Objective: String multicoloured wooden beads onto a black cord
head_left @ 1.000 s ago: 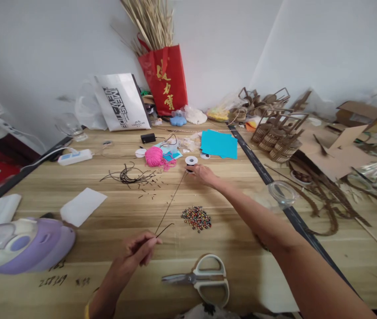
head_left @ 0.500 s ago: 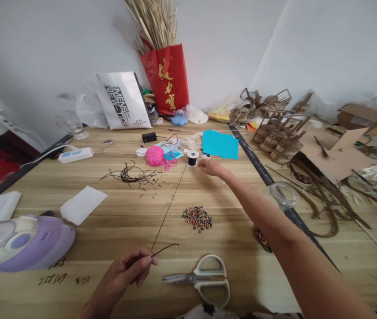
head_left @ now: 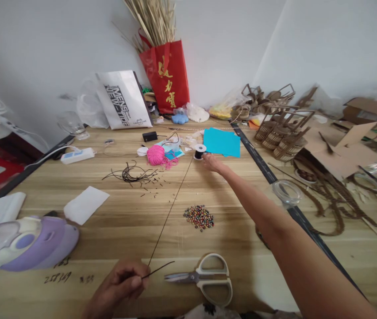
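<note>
Near the table's front edge, my left hand [head_left: 127,280] pinches the end of a black cord [head_left: 169,212], with a short tail poking out past the fingers. The cord stretches in a straight line to a white spool [head_left: 199,152] wound with black cord. My right hand [head_left: 212,163] reaches far forward and grips the spool from its right side; some of its fingertips are hidden. Between the hands lies a pile of small multicoloured beads [head_left: 199,217]. White-handled scissors [head_left: 201,278] lie right of my left hand, blades slightly apart.
A bundle of black cord pieces [head_left: 130,173] and a pink yarn ball [head_left: 155,154] lie left of the spool. Blue sheets [head_left: 222,142] are behind it. A roll of clear tape [head_left: 287,193] sits beside my right forearm. A purple-and-white device [head_left: 39,243] stands at left.
My right hand has closed on the spool, which has shifted slightly right and away and tilted. My left hand has drawn the cord end a little toward me and left.
</note>
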The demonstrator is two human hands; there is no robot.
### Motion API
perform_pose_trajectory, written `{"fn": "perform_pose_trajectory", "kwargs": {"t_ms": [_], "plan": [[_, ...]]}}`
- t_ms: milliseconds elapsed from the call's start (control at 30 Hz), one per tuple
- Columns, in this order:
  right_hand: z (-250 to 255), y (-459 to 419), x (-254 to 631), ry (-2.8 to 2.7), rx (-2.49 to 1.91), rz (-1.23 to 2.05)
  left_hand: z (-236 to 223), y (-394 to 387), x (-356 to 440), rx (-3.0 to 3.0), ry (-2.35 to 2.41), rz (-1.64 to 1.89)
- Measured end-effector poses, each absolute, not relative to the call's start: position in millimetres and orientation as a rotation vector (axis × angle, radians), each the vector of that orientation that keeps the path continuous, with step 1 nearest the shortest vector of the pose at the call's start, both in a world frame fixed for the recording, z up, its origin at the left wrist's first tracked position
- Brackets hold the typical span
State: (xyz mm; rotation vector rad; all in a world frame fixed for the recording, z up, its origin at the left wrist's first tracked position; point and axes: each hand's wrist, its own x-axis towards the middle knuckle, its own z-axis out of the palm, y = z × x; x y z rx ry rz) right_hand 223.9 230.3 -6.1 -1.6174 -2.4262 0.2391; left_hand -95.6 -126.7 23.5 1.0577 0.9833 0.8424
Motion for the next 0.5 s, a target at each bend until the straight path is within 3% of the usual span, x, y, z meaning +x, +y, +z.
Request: {"fn": "perform_pose_trajectory", "kwargs": {"t_ms": [200, 500], "plan": [[-11.3, 229.5, 237.6, -2.445, -1.690, 0.222, 21.2, -125.8, -103.1, 1.159, 0.904, 0.817], [-9.6, 233.4, 222.9, -2.469, -1.673, 0.264, 33.2, -132.9, -114.5, 1.166, 0.930, 1.102]]}}
